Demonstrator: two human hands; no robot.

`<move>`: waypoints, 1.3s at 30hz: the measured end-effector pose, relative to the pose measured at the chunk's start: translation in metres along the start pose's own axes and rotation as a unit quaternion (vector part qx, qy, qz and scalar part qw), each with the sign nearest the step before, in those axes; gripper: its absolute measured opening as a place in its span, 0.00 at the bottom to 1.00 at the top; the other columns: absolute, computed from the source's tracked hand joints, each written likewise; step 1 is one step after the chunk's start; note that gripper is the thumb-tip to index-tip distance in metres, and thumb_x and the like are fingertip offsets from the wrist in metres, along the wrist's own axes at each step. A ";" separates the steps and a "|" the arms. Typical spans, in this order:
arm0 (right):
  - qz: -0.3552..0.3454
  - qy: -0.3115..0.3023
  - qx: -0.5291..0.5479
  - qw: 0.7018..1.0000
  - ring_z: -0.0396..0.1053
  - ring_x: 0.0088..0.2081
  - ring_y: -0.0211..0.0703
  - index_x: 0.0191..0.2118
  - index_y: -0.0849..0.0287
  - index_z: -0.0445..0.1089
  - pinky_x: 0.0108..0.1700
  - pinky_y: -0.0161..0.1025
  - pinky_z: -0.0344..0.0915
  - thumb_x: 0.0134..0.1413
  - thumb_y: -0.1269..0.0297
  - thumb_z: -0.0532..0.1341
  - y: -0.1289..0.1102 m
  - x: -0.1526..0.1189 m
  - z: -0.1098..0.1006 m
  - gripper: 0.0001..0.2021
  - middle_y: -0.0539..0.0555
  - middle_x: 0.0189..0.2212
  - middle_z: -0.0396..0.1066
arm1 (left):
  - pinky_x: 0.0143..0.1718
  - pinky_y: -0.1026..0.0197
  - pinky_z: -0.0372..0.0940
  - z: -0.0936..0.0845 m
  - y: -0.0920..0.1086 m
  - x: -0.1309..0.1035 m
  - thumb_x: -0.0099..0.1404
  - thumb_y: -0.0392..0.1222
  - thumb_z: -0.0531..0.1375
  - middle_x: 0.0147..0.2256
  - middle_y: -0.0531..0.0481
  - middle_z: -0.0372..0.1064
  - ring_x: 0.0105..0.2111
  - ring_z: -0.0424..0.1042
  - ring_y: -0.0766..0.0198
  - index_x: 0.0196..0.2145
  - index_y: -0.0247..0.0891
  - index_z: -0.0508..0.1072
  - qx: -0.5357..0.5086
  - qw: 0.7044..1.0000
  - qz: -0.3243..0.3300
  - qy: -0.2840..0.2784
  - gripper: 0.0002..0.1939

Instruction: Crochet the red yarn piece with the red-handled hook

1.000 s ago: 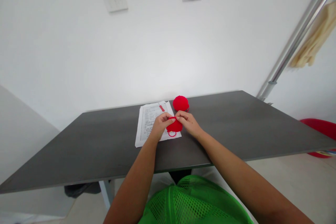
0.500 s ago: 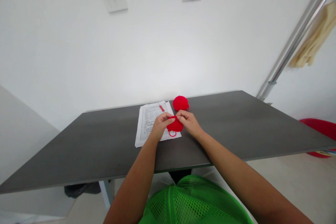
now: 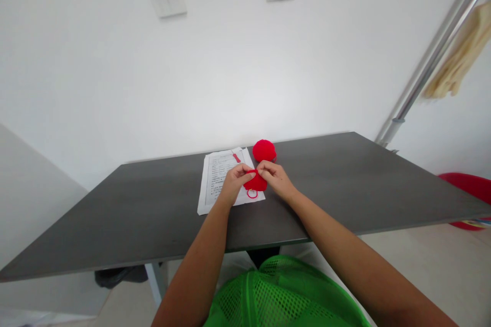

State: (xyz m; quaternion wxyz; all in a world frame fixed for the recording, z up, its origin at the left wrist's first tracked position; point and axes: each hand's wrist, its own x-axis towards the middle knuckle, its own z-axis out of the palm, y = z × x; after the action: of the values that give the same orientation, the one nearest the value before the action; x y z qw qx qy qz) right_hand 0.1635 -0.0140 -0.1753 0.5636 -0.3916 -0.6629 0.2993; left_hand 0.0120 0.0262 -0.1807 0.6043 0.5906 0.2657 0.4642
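Note:
A small red knitted piece (image 3: 256,182) is held up between both hands over the lower right of the printed sheets. My left hand (image 3: 237,180) pinches its upper left edge, and my right hand (image 3: 273,176) pinches the upper right edge. A loop of red yarn (image 3: 252,194) hangs below the piece. Just behind my right hand sits a ball of red yarn (image 3: 264,150). On the printed sheets (image 3: 215,179) lies a thin tool with a red handle (image 3: 236,157).
The dark table (image 3: 326,179) stands against a white wall. A metal pole (image 3: 425,66) rises at the right, near hanging beige gloves (image 3: 460,56). A red basin (image 3: 466,186) is beyond the table's right edge. A black bag (image 3: 118,275) lies under the table.
The lower edge of the red piece has shifted up slightly. Both hands stay in nearly the same place, with their grips unchanged.

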 end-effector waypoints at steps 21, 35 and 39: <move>0.009 -0.008 0.021 1.000 0.55 0.24 0.35 0.24 0.58 0.61 0.28 0.34 0.52 0.49 0.65 0.53 0.001 0.001 0.001 0.06 0.46 0.21 0.58 | 0.26 0.66 0.59 0.003 0.002 -0.001 0.44 0.40 0.69 0.20 0.54 0.69 0.21 0.66 0.70 0.23 0.34 0.71 -0.062 0.997 -0.037 0.004 0.11; 0.011 -0.011 0.023 1.000 0.54 0.24 0.35 0.24 0.58 0.61 0.28 0.34 0.51 0.50 0.64 0.55 0.000 0.000 0.001 0.07 0.46 0.20 0.57 | 0.26 0.65 0.59 0.003 0.003 -0.001 0.44 0.40 0.69 0.20 0.54 0.69 0.21 0.66 0.70 0.23 0.35 0.71 -0.050 0.998 -0.037 0.011 0.11; 0.016 -0.005 0.049 0.999 0.55 0.24 0.35 0.24 0.58 0.61 0.28 0.34 0.53 0.49 0.64 0.54 0.000 0.001 0.002 0.07 0.46 0.20 0.57 | 0.27 0.65 0.59 0.003 0.003 -0.002 0.45 0.40 0.69 0.21 0.53 0.70 0.22 0.66 0.69 0.24 0.34 0.72 -0.072 0.996 -0.049 0.003 0.11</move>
State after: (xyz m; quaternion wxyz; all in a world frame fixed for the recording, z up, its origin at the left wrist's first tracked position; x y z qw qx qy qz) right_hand 0.1618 -0.0129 -0.1755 0.5739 -0.3726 -0.6440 0.3423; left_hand 0.0130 0.0227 -0.1775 0.6664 0.5305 0.2621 0.4537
